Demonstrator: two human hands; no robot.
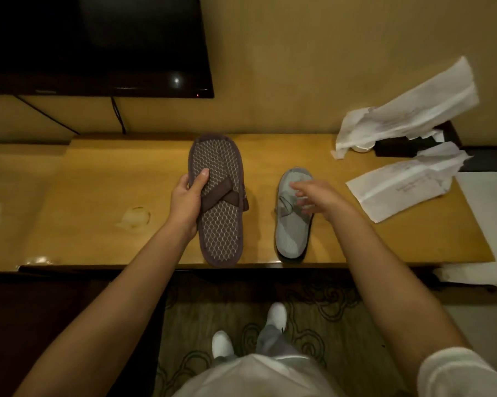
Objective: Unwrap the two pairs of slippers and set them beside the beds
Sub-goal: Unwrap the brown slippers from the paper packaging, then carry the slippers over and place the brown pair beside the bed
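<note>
the brown slippers with a pale honeycomb-patterned footbed and crossed fabric straps (217,196) are held up in the left hand (188,200), lifted off the long yellow-brown wooden desk top (98,196). in the head view, the only one given, the thumb is seen pressed on the footbed above the straps and the fingers are hidden behind; a second edge showing at the right side suggests a pair stacked together, though this cannot be confirmed. the grip at the middle is judged to keep the stack balanced and flat so that it can be carried.

the grey slippers with a dark rim (293,222) are lying sole-up on the desk just to the right, near the front edge; whether one or two lie there cannot be told. the right hand (316,197) is spread open above them, fingers blurred, with nothing in its grasp; contact with the slipper cannot be judged. it is probably placed to pick them up.

two torn white paper wrappers (404,116) (404,184) are left at the right end of the desk, well apart from the slippers, so the unwrapping appears done. a black flat television screen (98,44) is mounted on the wall above. no bed is clearly in view, so setting down is still to be done.
</note>
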